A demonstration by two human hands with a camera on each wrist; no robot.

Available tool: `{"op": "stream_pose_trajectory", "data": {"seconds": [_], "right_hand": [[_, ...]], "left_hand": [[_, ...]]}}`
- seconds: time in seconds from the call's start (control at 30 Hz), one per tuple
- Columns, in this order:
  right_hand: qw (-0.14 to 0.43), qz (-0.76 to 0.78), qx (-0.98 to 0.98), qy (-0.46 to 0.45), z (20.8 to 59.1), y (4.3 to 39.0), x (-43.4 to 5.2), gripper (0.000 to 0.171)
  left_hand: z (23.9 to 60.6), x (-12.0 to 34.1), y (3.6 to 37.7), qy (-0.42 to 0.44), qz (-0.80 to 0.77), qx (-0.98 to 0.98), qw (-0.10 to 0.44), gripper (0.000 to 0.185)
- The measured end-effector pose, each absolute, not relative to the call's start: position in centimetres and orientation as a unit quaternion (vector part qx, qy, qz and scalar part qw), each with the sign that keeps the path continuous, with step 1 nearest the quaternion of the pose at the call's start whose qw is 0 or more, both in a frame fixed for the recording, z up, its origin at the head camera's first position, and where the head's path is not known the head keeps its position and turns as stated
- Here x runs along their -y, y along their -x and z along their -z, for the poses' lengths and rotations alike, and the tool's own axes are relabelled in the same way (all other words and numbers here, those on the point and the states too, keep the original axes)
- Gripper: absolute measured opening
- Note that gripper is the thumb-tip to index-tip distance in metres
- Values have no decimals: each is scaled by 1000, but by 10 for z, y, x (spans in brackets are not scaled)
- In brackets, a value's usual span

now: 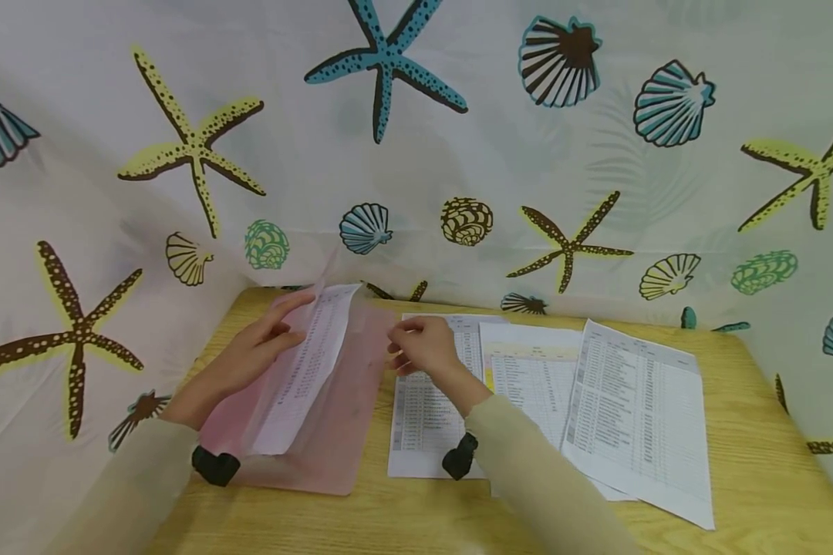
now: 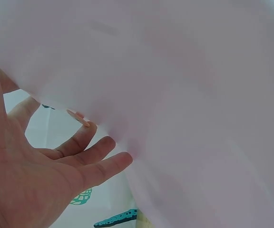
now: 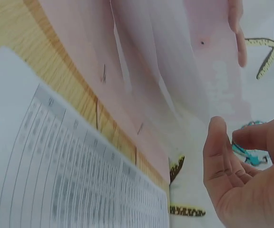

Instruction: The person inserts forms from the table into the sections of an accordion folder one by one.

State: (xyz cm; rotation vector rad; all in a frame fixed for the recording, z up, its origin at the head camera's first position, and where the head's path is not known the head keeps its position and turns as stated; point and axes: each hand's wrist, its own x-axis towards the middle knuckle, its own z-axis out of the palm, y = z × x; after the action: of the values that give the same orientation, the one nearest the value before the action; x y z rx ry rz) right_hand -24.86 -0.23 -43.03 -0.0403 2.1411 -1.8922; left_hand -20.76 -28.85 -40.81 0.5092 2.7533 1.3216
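A pink see-through folder (image 1: 333, 432) lies on the left of the wooden table (image 1: 757, 462). A printed sheet (image 1: 305, 370) stands tilted up in its opening. My left hand (image 1: 264, 347) pinches the sheet's upper left edge, thumb on top. In the left wrist view the left hand (image 2: 94, 142) has its fingers pressed against the pale, blurred sheet (image 2: 199, 118), and the thumb tip is hidden behind it. My right hand (image 1: 416, 347) hovers at the folder's right edge, fingers loosely curled. In the right wrist view the right hand (image 3: 232, 142) holds nothing, beside the folder (image 3: 141, 61).
Three printed sheets lie overlapping to the right of the folder: one (image 1: 423, 408) under my right forearm, one (image 1: 534, 378) in the middle, one (image 1: 639, 416) at the right. A curtain with starfish and shells (image 1: 389, 154) closes the table in at the back and both sides.
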Motion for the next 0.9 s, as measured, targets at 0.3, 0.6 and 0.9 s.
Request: {"op": "stream_pose_trajectory", "data": {"seconds": [0.3, 0.6, 0.9], "right_hand": [[111, 635, -764, -20, 432, 246, -47, 31], [85, 614, -783, -51, 439, 249, -91, 35], [73, 602, -790, -89, 446, 245, -135, 36]], "left_hand": [[405, 287, 208, -161, -421, -892, 28, 61], [407, 286, 206, -169, -430, -886, 25, 62], [410, 287, 208, -162, -424, -891, 27, 61]]}}
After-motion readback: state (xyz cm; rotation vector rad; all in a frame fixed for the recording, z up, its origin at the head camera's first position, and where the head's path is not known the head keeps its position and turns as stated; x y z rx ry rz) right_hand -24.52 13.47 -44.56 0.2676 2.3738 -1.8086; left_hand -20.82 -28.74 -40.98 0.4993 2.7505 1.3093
